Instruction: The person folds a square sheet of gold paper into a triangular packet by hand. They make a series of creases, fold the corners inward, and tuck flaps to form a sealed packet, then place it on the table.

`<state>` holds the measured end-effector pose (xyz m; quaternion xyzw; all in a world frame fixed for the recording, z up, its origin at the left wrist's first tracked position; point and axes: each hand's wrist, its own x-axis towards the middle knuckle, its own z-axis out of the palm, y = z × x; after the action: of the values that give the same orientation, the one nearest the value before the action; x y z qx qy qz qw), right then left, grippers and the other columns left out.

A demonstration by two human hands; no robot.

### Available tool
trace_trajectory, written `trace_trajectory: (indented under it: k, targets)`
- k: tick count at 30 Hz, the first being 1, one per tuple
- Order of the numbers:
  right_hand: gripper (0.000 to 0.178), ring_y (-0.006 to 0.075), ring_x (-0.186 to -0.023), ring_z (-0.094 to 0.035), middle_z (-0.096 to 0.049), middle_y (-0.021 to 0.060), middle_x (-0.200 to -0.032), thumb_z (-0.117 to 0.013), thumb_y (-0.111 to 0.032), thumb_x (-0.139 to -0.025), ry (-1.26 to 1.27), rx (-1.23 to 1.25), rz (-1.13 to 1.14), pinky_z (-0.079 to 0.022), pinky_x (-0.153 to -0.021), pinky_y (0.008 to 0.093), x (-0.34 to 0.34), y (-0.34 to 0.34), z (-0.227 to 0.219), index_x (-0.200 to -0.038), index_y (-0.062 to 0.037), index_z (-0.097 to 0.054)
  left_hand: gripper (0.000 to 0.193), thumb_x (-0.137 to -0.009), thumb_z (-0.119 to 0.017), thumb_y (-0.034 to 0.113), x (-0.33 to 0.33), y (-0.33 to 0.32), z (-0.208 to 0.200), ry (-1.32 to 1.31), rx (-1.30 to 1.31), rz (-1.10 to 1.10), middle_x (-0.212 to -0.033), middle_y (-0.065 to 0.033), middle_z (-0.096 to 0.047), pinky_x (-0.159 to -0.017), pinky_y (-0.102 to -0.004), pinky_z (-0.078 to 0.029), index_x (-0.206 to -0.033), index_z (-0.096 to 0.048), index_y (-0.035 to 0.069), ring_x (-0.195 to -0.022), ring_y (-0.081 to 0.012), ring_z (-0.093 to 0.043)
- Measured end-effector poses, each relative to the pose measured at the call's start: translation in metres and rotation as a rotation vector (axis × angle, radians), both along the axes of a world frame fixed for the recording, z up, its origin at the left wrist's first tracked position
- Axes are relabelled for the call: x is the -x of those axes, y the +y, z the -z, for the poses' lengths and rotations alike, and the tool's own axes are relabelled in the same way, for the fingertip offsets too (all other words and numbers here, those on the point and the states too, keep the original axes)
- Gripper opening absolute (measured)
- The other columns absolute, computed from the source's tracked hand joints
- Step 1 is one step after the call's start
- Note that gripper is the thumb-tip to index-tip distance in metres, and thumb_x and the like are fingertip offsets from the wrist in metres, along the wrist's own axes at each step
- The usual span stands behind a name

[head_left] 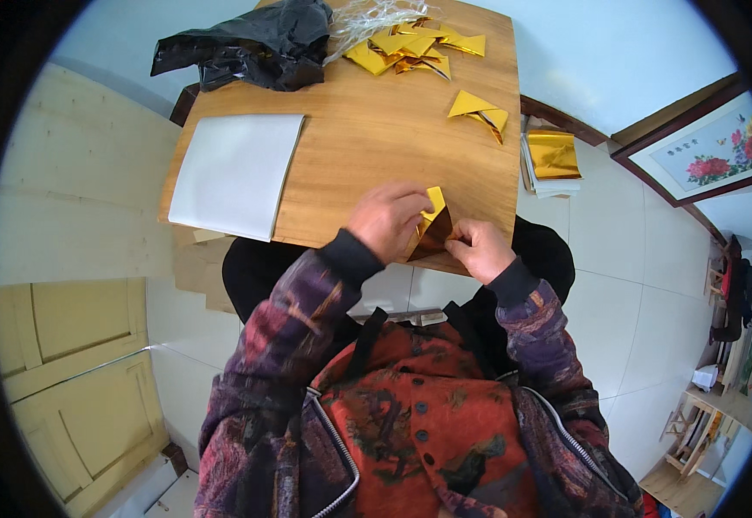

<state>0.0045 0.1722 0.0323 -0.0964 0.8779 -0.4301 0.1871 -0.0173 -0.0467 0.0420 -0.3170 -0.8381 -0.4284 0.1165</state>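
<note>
At the near edge of the wooden table, a sheet of gold foil paper (433, 236), partly folded, is held between my two hands. My left hand (388, 219) grips its left side, fingers curled over the folded upper corner. On the other side, my right hand (481, 248) pinches the paper's right edge between thumb and fingers. Part of the sheet lies hidden behind the left fingers. Farther off at the right sits one folded gold paper piece (478, 107). Beyond it lies a pile of several similar folded gold pieces (410, 47).
A black plastic bag (259, 45) and clear crumpled plastic (367, 21) lie at the table's far side. A white paper pad (236, 173) rests on the table (341, 147) at left. Right of the table is a stack of gold sheets (553, 155); a framed flower picture (708, 147) leans beyond.
</note>
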Motion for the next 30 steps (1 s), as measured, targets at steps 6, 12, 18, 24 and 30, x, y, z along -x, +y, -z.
trace_trajectory:
  k: [6, 12, 18, 24, 30]
  targets:
    - [0.021, 0.0375, -0.069, -0.064, -0.065, 0.0203, -0.071, -0.067, -0.02, -0.085, -0.007, -0.065, -0.005, -0.048, -0.061, 0.0451, 0.006, -0.007, -0.002, -0.085, 0.001, -0.063, 0.011, -0.077, -0.064, 0.001, 0.026, 0.008, 0.044, -0.393, 0.071, 0.155, -0.093, -0.0138, -0.061, -0.079, -0.0398, -0.05, -0.088, -0.061, 0.001, -0.091, -0.036, -0.058]
    - [0.026, 0.0401, -0.076, -0.061, -0.06, 0.0191, -0.084, -0.065, -0.027, -0.09, 0.29, -0.155, 0.077, -0.047, -0.065, 0.0472, -0.006, -0.012, 0.006, -0.086, -0.0008, -0.064, 0.007, -0.076, -0.065, 0.004, 0.024, -0.004, 0.053, -0.292, 0.053, 0.238, -0.104, -0.0119, -0.063, -0.087, -0.0402, -0.048, -0.082, -0.068, 0.005, -0.103, -0.0333, -0.058]
    - [0.027, 0.038, -0.079, -0.058, -0.056, 0.018, -0.085, -0.065, -0.028, -0.09, 0.295, -0.166, 0.111, -0.046, -0.068, 0.0467, -0.009, -0.014, 0.015, -0.084, -0.001, -0.065, 0.002, -0.073, -0.066, 0.003, 0.018, -0.014, 0.047, -0.372, 0.043, 0.361, -0.123, -0.014, -0.06, -0.097, -0.0411, -0.044, -0.075, -0.066, 0.005, -0.113, -0.0331, -0.054]
    - [0.027, 0.0375, -0.081, -0.058, -0.057, 0.0173, -0.085, -0.067, -0.027, -0.088, 0.26, -0.229, 0.036, -0.046, -0.07, 0.0473, -0.002, -0.016, 0.011, -0.081, -0.0008, -0.065, 0.004, -0.07, -0.068, 0.002, 0.017, -0.014, 0.044, -0.401, 0.067, 0.365, -0.125, -0.0137, -0.06, -0.097, -0.0407, -0.044, -0.071, -0.066, 0.005, -0.114, -0.0331, -0.054]
    - [0.026, 0.0379, -0.082, -0.059, -0.058, 0.0175, -0.084, -0.068, -0.026, -0.086, 0.25, -0.287, 0.009, -0.046, -0.07, 0.0477, 0.001, -0.017, 0.006, -0.081, -0.0009, -0.065, 0.004, -0.072, -0.065, 0.001, 0.018, -0.014, 0.048, -0.361, 0.037, 0.378, -0.124, -0.0135, -0.061, -0.096, -0.0405, -0.044, -0.072, -0.064, 0.005, -0.112, -0.0336, -0.055]
